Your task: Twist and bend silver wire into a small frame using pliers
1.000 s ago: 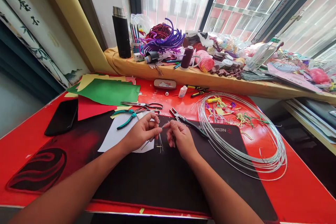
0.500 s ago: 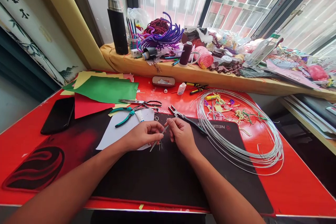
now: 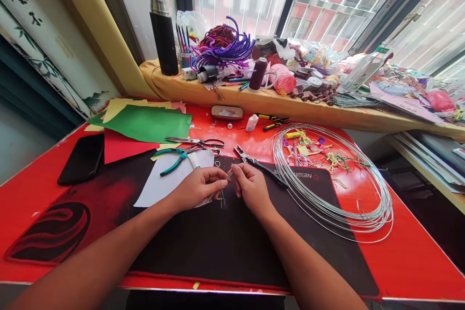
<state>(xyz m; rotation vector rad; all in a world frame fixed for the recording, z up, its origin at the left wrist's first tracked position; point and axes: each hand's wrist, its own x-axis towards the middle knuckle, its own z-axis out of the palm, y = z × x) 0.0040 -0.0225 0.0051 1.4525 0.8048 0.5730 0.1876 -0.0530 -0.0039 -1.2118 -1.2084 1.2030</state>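
Thin pieces of silver wire show between and below my hands, over the black mat. My left hand is closed in a pinch on the wire, thumb against fingers. Close beside it, my right hand pinches the wire's upper end between thumb and index finger. How many pieces I hold is hard to make out. Just behind my hands lie long-nose pliers with dark handles. A white sheet of paper with teal-handled pliers and a white tube is left of them.
A big coil of silver wire lies on the right, around coloured scraps. Scissors, a small white bottle and green paper are at the back. A black phone rests at left. The crowded sill runs behind.
My left fingers have shifted slightly along the wire toward my right hand and closed more on it. Its lower end is now more hidden by my left hand.
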